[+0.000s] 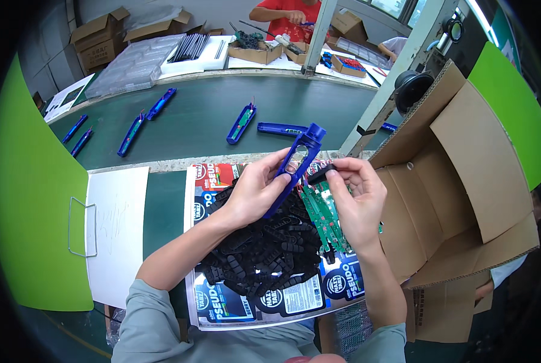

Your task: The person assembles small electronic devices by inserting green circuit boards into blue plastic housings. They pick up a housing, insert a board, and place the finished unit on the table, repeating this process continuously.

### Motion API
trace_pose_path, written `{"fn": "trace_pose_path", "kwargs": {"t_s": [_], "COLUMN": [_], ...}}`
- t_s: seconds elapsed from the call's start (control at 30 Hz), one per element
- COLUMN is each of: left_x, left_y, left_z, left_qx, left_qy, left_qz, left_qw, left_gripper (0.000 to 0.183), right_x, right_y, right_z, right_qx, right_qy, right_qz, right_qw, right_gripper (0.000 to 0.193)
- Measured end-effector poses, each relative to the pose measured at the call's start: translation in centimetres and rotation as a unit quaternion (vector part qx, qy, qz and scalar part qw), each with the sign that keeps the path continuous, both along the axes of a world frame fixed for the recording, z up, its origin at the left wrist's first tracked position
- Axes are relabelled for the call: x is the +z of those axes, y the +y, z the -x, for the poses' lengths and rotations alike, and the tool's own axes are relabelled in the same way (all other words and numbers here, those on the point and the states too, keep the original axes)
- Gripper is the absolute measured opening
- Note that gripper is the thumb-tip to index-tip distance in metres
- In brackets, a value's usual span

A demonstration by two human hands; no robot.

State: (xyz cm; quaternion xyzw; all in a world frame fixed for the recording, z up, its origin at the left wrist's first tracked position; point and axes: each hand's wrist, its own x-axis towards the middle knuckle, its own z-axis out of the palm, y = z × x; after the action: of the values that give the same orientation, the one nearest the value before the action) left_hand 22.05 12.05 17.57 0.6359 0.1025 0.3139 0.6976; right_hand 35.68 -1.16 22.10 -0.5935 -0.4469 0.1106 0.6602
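Observation:
My left hand (251, 192) is closed round a long blue plastic housing (308, 146), held tilted with its round end up and away from me; an oblong opening shows in it. Between thumb and fingers, my right hand (362, 204) pinches a small black keypad strip (320, 175), close to the housing's right side. Under the hands lies a heap of similar black rubber keypads (264, 251). To its right, partly below my right hand, green circuit boards (323, 219) are bunched together. Both piles rest on a printed sheet (227, 300) with colourful labels.
Beyond the sheet, several blue housings (131, 134), some with green boards inside, lie on the green belt (192, 118). An open cardboard box (427, 199) stands at the right, beside a metal post (382, 78). White paper (118, 233) lies left. Across the belt, a person in red (291, 18) works.

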Motion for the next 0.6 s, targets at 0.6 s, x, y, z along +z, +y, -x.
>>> {"fn": "trace_pose_path", "kwargs": {"t_s": [0.6], "left_x": [-0.5], "left_y": [-1.5], "left_z": [0.0], "left_qx": [0.207], "left_qy": [-0.01], "left_qz": [-0.29], "left_qw": [0.934], "left_gripper": [0.026], "right_x": [0.7], "right_y": [2.3], "right_z": [0.9], "right_qx": [-0.168], "right_qy": [-0.267], "right_qz": [0.09], "right_qw": [0.945], "right_gripper": [0.065]}}
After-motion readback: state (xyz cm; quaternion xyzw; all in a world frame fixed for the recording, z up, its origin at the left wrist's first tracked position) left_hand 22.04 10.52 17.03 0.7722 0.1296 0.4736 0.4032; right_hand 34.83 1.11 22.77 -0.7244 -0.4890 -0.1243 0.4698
